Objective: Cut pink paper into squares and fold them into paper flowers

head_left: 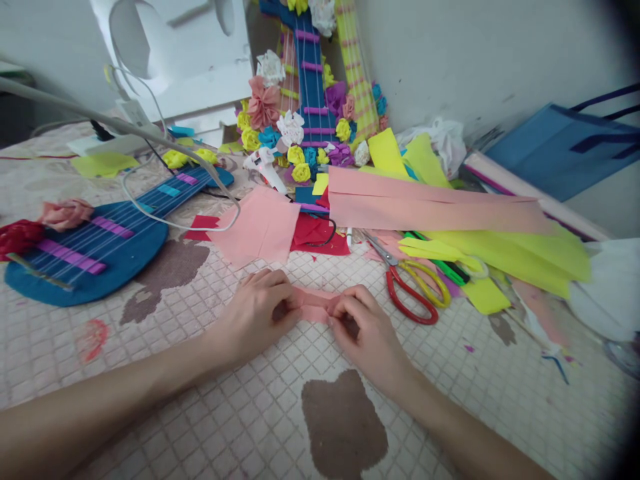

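Observation:
A small piece of pink crepe-like paper (316, 312) is stretched between my two hands, just above the table, with a fold running along it. My left hand (260, 303) pinches its left end between thumb and fingers. At the right end, my right hand (367, 333) grips it the same way. Just beyond my hands lies a stack of pink sheets (260, 223), next to red sheets (317, 235). Scissors with red and yellow handles (413, 290) rest to the right of my right hand.
On the left lies a blue guitar-shaped craft (115, 233), a white cord (175, 228) looping over it. Behind stand decorated guitar crafts (315, 87) with paper flowers and a glue gun (267, 170). A long pink strip (430, 203) and yellow sheets (525, 257) spread across the right.

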The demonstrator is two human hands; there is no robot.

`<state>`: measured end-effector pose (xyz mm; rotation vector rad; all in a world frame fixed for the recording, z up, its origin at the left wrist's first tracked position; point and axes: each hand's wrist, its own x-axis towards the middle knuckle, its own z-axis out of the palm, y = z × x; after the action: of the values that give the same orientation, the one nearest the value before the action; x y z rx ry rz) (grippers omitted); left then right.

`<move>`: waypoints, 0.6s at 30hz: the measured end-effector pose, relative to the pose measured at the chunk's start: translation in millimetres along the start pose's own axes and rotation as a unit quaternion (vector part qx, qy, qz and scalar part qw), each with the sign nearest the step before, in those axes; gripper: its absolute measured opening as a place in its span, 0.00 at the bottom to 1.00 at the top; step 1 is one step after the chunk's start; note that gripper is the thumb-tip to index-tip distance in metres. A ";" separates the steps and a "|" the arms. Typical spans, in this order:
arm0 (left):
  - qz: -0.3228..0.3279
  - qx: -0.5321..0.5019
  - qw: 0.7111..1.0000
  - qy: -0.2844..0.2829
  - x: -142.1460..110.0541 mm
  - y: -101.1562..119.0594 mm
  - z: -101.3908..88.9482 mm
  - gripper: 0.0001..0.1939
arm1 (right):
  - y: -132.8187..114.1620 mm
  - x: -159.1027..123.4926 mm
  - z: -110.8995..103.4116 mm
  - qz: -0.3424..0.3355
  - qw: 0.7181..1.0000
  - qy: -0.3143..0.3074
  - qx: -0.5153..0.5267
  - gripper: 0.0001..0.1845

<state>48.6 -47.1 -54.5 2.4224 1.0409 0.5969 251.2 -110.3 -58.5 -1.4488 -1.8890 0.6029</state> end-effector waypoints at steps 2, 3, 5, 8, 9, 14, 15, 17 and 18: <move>-0.001 0.004 1.000 0.003 0.1 -0.3 0.8 0.04 | -0.5 0.8 0.2 0.000 1.000 0.002 -0.002 0.09; -0.001 0.005 1.000 0.004 0.2 -0.5 1.1 0.05 | -0.6 1.2 0.4 0.000 1.000 0.002 -0.002 0.09; -0.002 0.004 1.000 0.003 0.3 -1.0 1.3 0.05 | -0.6 1.6 0.9 0.002 1.000 0.002 -0.002 0.09; -0.005 0.000 1.000 -0.002 0.7 -1.4 0.9 0.05 | 0.0 1.4 1.7 0.005 1.000 0.000 -0.001 0.09; -0.006 -0.002 1.000 -0.003 0.8 -1.5 0.7 0.05 | 0.2 1.3 1.8 0.006 1.000 0.000 0.000 0.09; -0.001 -0.002 1.000 -0.008 1.0 -1.6 -0.5 0.05 | 0.7 1.3 0.7 0.012 1.000 -0.003 0.002 0.08; 0.000 0.000 1.000 -0.010 1.0 -1.6 -0.7 0.05 | 0.8 1.3 0.5 0.013 1.000 -0.005 0.002 0.08; 0.000 0.004 1.000 -0.010 1.2 -1.4 -0.9 0.04 | 0.8 1.3 0.1 0.014 1.000 -0.005 0.003 0.08; 0.000 0.005 1.000 -0.010 1.3 -1.3 -1.0 0.05 | 0.7 1.2 -0.1 0.013 1.000 -0.005 0.002 0.08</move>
<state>48.2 -45.1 -54.2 2.4324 1.0372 0.5690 251.5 -109.0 -58.7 -1.4724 -1.8783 0.6280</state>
